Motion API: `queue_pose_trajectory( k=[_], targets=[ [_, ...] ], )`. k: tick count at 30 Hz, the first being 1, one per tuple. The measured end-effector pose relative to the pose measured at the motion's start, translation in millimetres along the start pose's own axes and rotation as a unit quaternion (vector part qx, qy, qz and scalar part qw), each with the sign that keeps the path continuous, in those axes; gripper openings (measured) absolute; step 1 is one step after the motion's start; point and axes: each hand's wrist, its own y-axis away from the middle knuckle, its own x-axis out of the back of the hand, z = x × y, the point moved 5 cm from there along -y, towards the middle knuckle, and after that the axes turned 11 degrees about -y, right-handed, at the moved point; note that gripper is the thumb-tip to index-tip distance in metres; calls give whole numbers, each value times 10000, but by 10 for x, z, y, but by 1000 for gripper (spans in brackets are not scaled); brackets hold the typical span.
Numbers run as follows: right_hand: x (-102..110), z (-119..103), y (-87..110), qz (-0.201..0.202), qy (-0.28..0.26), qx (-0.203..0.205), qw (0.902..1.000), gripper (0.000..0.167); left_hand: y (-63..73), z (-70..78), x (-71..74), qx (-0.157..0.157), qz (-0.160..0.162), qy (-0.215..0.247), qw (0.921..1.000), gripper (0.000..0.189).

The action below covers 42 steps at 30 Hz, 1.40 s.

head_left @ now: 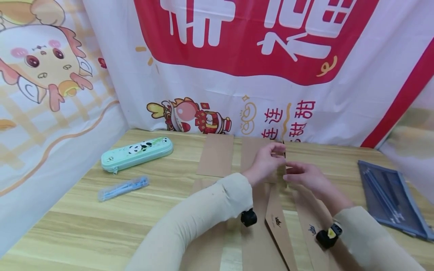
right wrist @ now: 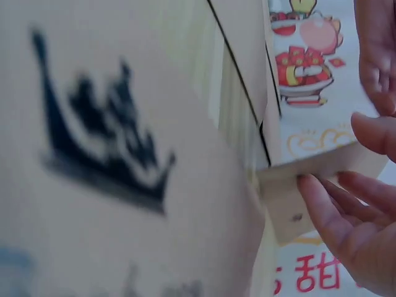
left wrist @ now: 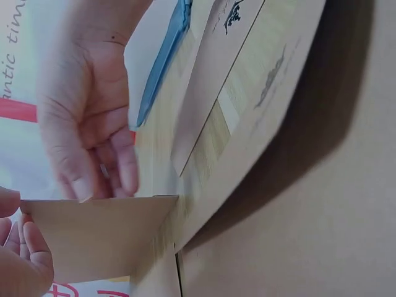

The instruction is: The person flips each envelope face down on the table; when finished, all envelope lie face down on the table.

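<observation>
A brown kraft-paper envelope [left wrist: 93, 235] stands upright between both hands over the back of the table. In the left wrist view, my left hand [left wrist: 21, 266] pinches its corner between thumb and fingers. On its other side, my right hand [head_left: 308, 178] holds the edge, with the thumb [right wrist: 374, 133] on one side of the paper and fingers [right wrist: 328, 210] on the other. A small dark mark shows on the face toward the right wrist camera. Beneath the forearms lie more kraft envelopes, one with a crown-printed flap [head_left: 278, 220] lifted.
A mint panda pencil case [head_left: 135, 154] and a clear box of blue items [head_left: 123, 188] lie at left. A flat brown envelope [head_left: 216, 155] is at the back. On the right lies a blue mesh pouch [head_left: 390, 192] with pens inside. Printed cloth [head_left: 217, 86] hangs behind the table.
</observation>
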Motion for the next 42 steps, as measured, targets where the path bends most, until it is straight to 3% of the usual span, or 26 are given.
queue_pose_trajectory(
  k=[7, 15, 19, 25, 31, 35, 38, 42],
  targets=[
    [22, -134, 99, 1091, 68, 523, 9926, 43, -4, 26, -75, 93, -94, 107, 9999, 36],
    [63, -188, 185, 2095, 121, 758, 9748, 33, 8, 16, -122, -136, -85, 103, 9998, 29],
    [70, -225, 219, 2557, 312, 1017, 9609, 25, 15, -11, -146, -200, -140, 215, 9995, 29],
    [101, -283, 303, 3419, 690, 1184, 9297, 19, 21, -99, -213, -27, -139, 687, 9975, 28],
    [194, -273, 395, 4368, 625, 1593, 8831, 18, 55, -254, -232, 78, 52, 1273, 9918, 31],
    [254, -269, 449, 4798, 416, 1913, 8552, 17, 97, -362, -228, 267, 207, 1513, 9879, 32],
    [287, -267, 487, 4986, 142, 2027, 8427, 16, 110, -413, -228, 361, 279, 1619, 9857, 33],
    [333, -262, 515, 5106, -397, 2086, 8332, 12, 114, -435, -231, 429, 337, 1696, 9840, 35]
  ],
)
